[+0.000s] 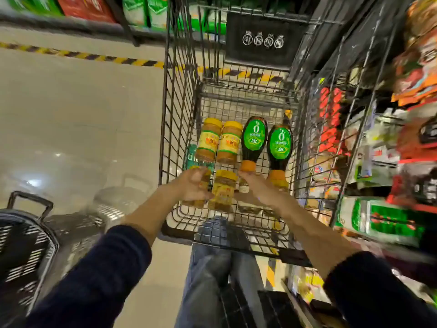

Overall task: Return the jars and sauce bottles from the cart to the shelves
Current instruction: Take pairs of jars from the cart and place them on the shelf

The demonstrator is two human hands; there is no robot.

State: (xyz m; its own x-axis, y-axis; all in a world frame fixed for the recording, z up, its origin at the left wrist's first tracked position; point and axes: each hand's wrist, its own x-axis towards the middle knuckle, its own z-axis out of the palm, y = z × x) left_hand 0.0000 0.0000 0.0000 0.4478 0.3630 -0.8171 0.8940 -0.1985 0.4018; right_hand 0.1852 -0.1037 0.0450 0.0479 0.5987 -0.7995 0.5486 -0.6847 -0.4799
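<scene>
In the black wire cart point(179, 95) lie two yellow-lidded jars point(208, 140) point(229, 143) side by side and two dark sauce bottles with green labels point(254, 138) point(280, 145). Nearer me lie a third jar point(222, 190) and a jar under my left hand point(192, 185), which closes around it. My right hand point(257, 185) reaches to the orange neck of the left sauce bottle, fingers curled at it; a small bottle cap point(243, 187) shows beside my hand. Whether the right hand has a firm hold is unclear.
Stocked shelves with packets point(387, 221) run along the right, close to the cart's side. A black plastic basket point(23, 245) stands at my lower left. Yellow-black floor tape point(82, 54) crosses the aisle ahead. More shelves point(142, 10) stand at the far end.
</scene>
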